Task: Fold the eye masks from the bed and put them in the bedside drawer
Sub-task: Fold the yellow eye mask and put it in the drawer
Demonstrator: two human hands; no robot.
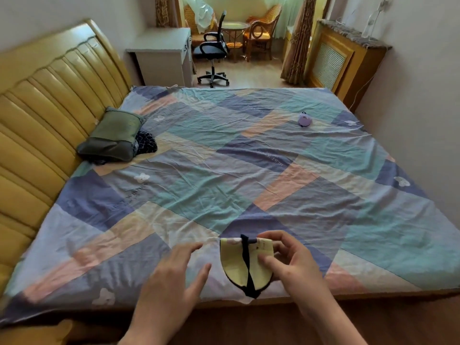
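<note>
Right hand (296, 262) pinches folded yellow eye mask (245, 263).

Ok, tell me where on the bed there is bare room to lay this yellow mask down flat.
The patchwork bedsheet is bare across its middle, between the green pillow by the headboard and the small purple eye mask far right. Crowded only at the near edge, where the right hand holds the yellow eye mask beside the open left hand.

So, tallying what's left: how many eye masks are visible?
2: a yellow eye mask in the right hand; a purple eye mask far across the bed. Others may be hidden.
</note>
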